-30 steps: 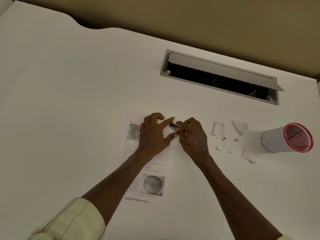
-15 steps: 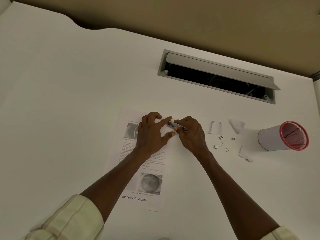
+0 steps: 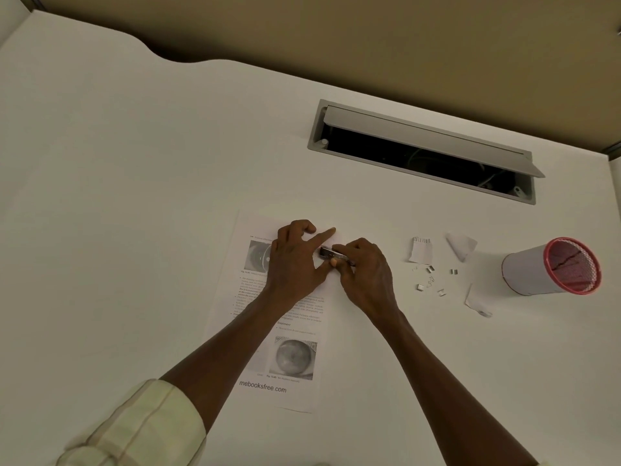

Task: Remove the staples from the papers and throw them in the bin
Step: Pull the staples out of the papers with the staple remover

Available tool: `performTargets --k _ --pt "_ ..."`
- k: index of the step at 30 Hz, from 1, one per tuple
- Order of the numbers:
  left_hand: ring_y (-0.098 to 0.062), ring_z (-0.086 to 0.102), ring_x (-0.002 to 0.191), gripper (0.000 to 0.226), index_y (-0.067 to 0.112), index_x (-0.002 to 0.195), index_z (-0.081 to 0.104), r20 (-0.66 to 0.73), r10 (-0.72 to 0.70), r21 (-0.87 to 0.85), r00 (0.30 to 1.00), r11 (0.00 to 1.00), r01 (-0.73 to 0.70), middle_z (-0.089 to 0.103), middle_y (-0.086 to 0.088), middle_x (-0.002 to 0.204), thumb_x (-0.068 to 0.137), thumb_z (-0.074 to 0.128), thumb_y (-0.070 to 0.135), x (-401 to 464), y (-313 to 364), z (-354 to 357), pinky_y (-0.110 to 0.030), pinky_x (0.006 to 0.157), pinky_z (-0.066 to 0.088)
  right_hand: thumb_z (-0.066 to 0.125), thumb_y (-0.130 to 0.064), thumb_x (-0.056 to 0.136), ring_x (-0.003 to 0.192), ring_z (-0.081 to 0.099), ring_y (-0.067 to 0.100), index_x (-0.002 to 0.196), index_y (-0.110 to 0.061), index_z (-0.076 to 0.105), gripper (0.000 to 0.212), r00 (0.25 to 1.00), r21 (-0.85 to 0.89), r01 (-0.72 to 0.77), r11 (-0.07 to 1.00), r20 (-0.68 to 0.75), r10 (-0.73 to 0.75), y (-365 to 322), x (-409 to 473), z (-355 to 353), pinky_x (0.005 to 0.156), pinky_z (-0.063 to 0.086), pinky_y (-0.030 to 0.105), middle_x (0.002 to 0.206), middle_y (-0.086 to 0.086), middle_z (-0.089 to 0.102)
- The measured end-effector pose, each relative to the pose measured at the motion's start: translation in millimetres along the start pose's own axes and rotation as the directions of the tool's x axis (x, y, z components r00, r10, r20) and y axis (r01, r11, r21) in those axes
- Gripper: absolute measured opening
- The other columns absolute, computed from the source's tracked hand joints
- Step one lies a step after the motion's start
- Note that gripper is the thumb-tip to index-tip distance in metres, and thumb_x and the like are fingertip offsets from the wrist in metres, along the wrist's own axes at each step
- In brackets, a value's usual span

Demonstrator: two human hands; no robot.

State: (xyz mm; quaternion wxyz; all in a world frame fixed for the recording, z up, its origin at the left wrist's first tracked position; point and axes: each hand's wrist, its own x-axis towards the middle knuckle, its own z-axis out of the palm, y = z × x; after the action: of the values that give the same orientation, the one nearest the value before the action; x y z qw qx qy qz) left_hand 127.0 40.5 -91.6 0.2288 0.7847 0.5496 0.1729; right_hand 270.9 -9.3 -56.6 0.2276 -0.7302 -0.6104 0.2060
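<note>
Printed papers [image 3: 268, 331] with eye pictures lie flat in the middle of the white desk. My left hand [image 3: 295, 260] presses down on their upper part, fingers spread, index finger pointing toward the top right corner. My right hand [image 3: 364, 274] grips a small metal staple remover [image 3: 331, 253] whose tip sits at the paper's top right area, between my left thumb and index finger. Several loose staples [image 3: 431, 280] lie scattered to the right. The bin [image 3: 551, 267], a white cylinder with a red mesh rim, stands at the far right.
Torn paper scraps [image 3: 421, 250] lie around the staples, between my hands and the bin. An open grey cable hatch [image 3: 423, 153] is set into the desk behind them. The desk's back edge meets a beige wall.
Both hands stay on the paper's top right corner. The staple remover has shifted slightly under my right fingers; the view has moved a little.
</note>
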Motion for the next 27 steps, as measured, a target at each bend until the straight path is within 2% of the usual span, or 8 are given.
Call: performTargets --k 4,7,14,20,27 --pt "-0.016 0.040 0.116 0.059 0.038 0.131 0.054 -0.016 -0.018 0.014 1.000 1.000 0.019 0.048 0.005 0.125 0.079 0.056 0.067 3.2 3.4 -0.8 -0.031 0.091 0.040 0.064 -0.020 0.089 0.081 0.059 0.017 0.109 -0.023 0.071 0.022 0.990 0.052 -0.105 0.993 -0.094 0.110 7.6 -4.4 0.5 0.063 0.043 0.024 0.090 0.000 0.066" --pt "-0.017 0.042 0.115 0.059 0.036 0.127 0.056 -0.038 -0.022 -0.004 0.999 1.000 0.022 0.050 0.004 0.123 0.077 0.057 0.068 2.1 2.5 1.1 -0.032 0.091 0.041 0.065 -0.022 0.089 0.082 0.060 0.016 0.107 -0.022 0.071 0.019 0.980 0.079 -0.137 0.987 -0.137 0.147 9.1 -4.9 -1.1 0.065 0.043 0.024 0.092 0.001 0.068" --pt "-0.019 0.044 0.117 0.058 0.034 0.127 0.057 -0.063 -0.008 -0.010 0.998 1.000 0.007 0.053 0.002 0.125 0.079 0.055 0.066 -0.1 1.6 3.8 -0.035 0.093 0.042 0.065 -0.028 0.088 0.083 0.059 0.015 0.109 -0.018 0.071 0.024 0.983 0.142 -0.159 0.977 -0.064 0.170 12.1 6.5 1.5 0.066 0.044 0.025 0.096 0.004 0.069" --pt "-0.018 0.042 0.118 0.057 0.035 0.129 0.057 -0.067 0.004 0.000 0.998 1.000 -0.004 0.051 0.002 0.126 0.080 0.056 0.064 -0.3 0.8 3.0 -0.035 0.094 0.041 0.064 -0.026 0.090 0.084 0.062 0.019 0.112 -0.019 0.071 0.024 0.983 0.148 -0.156 0.977 -0.074 0.168 12.3 8.2 5.3 0.066 0.045 0.026 0.097 0.006 0.070" --pt "-0.016 0.041 0.118 0.058 0.036 0.130 0.056 -0.067 0.013 0.006 0.998 1.000 -0.012 0.049 0.004 0.126 0.080 0.055 0.065 -1.3 -0.4 4.9 -0.034 0.093 0.041 0.062 -0.025 0.091 0.083 0.058 0.015 0.111 -0.020 0.071 0.023 0.981 0.144 -0.158 0.977 -0.091 0.172 8.3 7.9 5.7 0.065 0.042 0.024 0.094 0.004 0.068"
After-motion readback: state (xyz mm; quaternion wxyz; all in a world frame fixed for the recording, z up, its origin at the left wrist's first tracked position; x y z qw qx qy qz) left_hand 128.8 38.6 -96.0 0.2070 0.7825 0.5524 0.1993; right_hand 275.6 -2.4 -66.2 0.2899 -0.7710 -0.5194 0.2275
